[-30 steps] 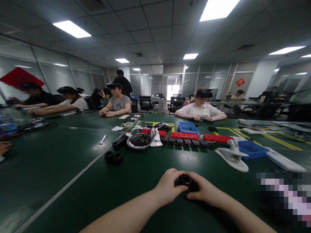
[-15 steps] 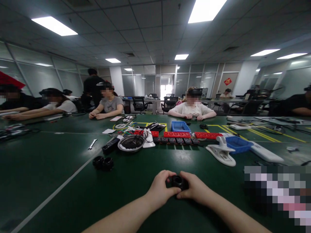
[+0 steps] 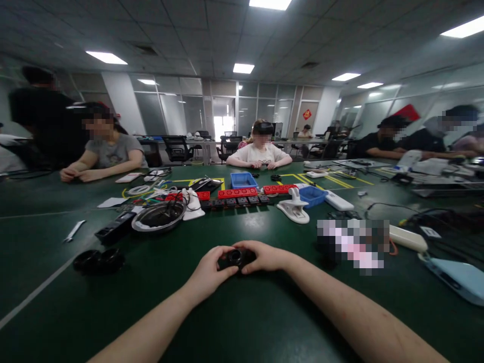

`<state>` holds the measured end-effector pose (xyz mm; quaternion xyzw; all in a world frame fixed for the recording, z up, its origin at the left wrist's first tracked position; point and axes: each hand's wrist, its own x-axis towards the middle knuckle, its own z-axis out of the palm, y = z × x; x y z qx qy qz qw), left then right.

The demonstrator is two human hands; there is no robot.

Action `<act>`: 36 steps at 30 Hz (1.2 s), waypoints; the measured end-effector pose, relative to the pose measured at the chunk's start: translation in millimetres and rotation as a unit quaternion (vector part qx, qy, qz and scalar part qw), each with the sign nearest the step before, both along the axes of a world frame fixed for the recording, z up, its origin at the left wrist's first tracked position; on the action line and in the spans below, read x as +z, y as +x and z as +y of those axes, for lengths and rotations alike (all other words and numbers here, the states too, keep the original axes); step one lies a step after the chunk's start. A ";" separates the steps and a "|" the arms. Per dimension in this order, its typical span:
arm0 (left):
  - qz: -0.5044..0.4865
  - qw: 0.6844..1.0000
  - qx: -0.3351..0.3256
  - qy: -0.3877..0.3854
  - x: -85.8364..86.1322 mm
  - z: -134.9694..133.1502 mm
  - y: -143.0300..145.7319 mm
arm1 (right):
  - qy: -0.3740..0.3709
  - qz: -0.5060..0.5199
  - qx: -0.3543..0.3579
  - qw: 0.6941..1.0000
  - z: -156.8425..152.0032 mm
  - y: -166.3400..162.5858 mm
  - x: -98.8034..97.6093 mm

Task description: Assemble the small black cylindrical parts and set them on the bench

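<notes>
My left hand [image 3: 212, 271] and my right hand [image 3: 263, 257] meet over the green table [image 3: 227, 317], with fingers curled around a black round part [image 3: 235, 257]. A round opening faces up in its middle; its exact kind is not clear. Thumbs lie on the near side and fingertips on the far side, covering much of its edge. Two similar black round parts, a left one [image 3: 85, 261] and a right one [image 3: 112, 259], stand side by side on the table to the left of my left hand.
A wrench [image 3: 74, 231], a black box-shaped device [image 3: 115, 227] and a metal bowl [image 3: 158, 227] lie at the left. Ahead are red strips [image 3: 237, 193], blue trays [image 3: 244, 180] and a white clip stand [image 3: 294, 207]. Cables and a light-blue device [image 3: 457, 277] occupy the right. Several people sit around.
My view has turned to the right, so the table items appear further left. Both hands still hold the black round part, with little visible change in grip.
</notes>
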<state>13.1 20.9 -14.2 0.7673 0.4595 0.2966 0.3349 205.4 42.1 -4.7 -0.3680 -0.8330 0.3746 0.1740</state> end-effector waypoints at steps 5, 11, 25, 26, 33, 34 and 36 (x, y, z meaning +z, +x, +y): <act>-0.010 1.000 -0.008 0.002 7.4 -0.7 0.0 | -0.020 0.023 0.051 0.998 3.6 3.1 3.4; 0.002 1.000 -0.020 -0.005 9.4 2.1 1.1 | 0.032 -0.050 0.038 0.997 9.9 1.4 -2.5; -0.016 0.999 0.029 0.037 -1.2 -2.4 8.7 | 0.055 -0.095 -0.103 0.989 -1.9 -10.3 -9.0; -0.012 0.998 0.040 0.047 -1.3 -3.3 9.5 | 0.071 -0.106 -0.119 0.985 -3.9 -12.5 -10.3; 0.002 0.989 0.122 0.084 -5.0 -7.1 16.3 | 0.225 -0.202 -0.247 0.920 -22.4 -30.4 -17.7; 0.001 0.989 0.125 0.084 -5.5 -6.7 16.2 | 0.229 -0.205 -0.243 0.920 -22.9 -30.4 -17.3; -0.004 0.991 0.108 0.075 -5.4 -5.0 14.3 | 0.216 -0.184 -0.209 0.936 -20.7 -27.0 -14.8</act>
